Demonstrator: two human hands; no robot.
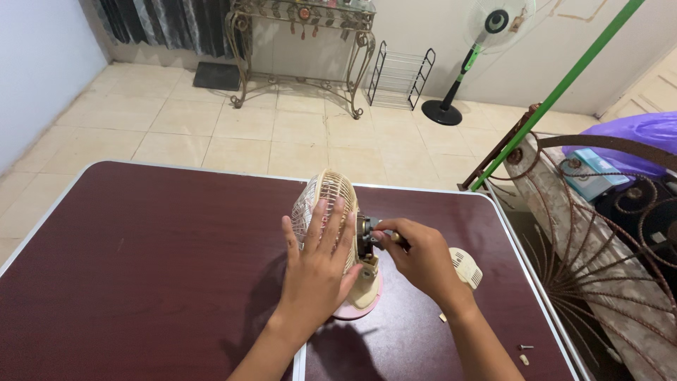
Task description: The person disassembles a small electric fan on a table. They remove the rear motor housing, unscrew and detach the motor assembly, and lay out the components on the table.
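Left hand: the left hand (317,264) lies open, fingers spread flat against the wire cage (321,212) of a small desk fan (345,247), bracing it.
Right hand: the right hand (419,257) is closed around a slim tool with a yellowish handle (396,238), its tip at the bare motor (365,236) behind the cage; most of the tool is hidden by the fingers.
Fan: it stands upright on its pink round base (363,300), about midway along the tabletop (141,268) and closer to the right edge than the left, cage facing left.
Loose parts: a cream slotted cover (467,267) lies just right of the right hand; a small screw (525,346) and two pale bits (523,359) lie near the right edge, toward the near corner.
Risk, tipping: the fan looks light, so a hard push from the tool could likely slide or tip it if the open palm eases off.
Risk, slipping: the tool tip could jump off the motor and jab the bracing fingers, which sit close by.
Risk, lost parts: the screw rests near the edge and a sleeve or forearm could sweep it off.
Surface: dark red-brown tabletop with a pale rim and a seam down the middle.
Room: cream tiled floor (282,127); beyond it an iron console table (303,42), a wire shoe rack (400,74), a standing fan (465,63), dark curtains at the far wall; a scrolled iron frame (599,233) and green pole (557,92) on the right.
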